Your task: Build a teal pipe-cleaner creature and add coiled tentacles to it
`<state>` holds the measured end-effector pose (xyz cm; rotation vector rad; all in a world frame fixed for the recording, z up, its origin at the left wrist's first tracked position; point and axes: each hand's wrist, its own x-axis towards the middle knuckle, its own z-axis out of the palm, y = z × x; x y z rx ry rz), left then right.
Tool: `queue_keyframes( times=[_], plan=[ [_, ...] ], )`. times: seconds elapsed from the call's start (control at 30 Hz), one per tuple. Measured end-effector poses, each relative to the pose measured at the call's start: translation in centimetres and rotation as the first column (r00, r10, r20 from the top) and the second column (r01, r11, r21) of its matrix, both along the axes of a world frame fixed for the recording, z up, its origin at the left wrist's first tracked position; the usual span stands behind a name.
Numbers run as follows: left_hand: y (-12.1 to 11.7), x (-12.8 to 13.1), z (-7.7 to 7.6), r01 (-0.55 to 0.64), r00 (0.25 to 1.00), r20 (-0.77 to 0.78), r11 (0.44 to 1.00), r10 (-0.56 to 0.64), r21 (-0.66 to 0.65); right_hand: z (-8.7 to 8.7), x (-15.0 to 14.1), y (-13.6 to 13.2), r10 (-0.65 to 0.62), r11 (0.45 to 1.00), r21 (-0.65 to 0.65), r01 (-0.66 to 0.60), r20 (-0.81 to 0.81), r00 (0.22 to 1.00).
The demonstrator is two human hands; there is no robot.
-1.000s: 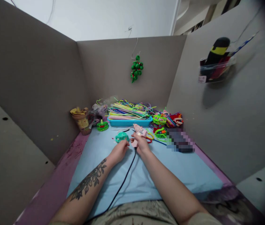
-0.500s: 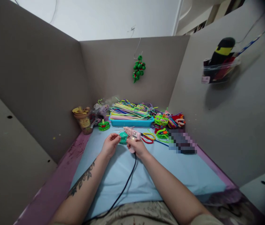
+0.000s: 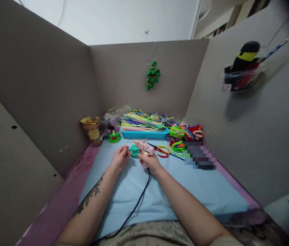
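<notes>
Fingers (image 3: 124, 149): Grip and Placement

Fingers of the right hand (image 3: 150, 162) are closed around the handle of a pink glue gun (image 3: 144, 147). This pistol-style hold presumably lets one hand both aim and operate the tool. The nozzle points up and to the left, across the upper part of the teal fuzzy piece (image 3: 134, 151). The black cord (image 3: 140, 196) leaves the base of the handle and runs toward the person's lap, where it is clear of the nozzle.

Fingertips of the left hand (image 3: 119, 159) are drawn close together at the left edge of the teal piece. Whether they pinch something small, or the piece itself, cannot be told. Such a tight posture suits fine handling.

The teal piece is located between the hands, partly hidden by the gun; this central position likely gives both hands short access.

Scissors (image 3: 162, 153) with red and yellow handles lie just to the right of the gun, probably for easy reach. Behind, a blue tray (image 3: 144, 135) contains a loose bundle of fuzzy stems (image 3: 141, 120), apparently to confine them at the rear of the bench (image 3: 75, 169). A light-blue cloth (image 3: 185, 196) covers the central area, possibly as surface protection.
</notes>
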<state>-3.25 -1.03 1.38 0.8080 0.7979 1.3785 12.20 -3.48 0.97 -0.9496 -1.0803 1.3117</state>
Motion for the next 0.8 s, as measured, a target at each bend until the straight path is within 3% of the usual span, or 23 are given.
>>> queue_keyframes(
  times=[0.4, 0.8],
  plan=[
    [-0.1, -0.4, 0.1, -0.002, 0.998, 0.065, 0.999, 0.006, -0.054, -0.2, 0.0, -0.1, 0.018, 1.0, 0.01, -0.018, 0.029, 0.999],
    [-0.3, -0.7, 0.6, 0.025, 0.995, 0.093, 1.0, -0.023, -0.019, 0.8, -0.1, -1.3, 0.036, 0.999, 0.002, -0.038, 0.221, 0.975]
  ],
)
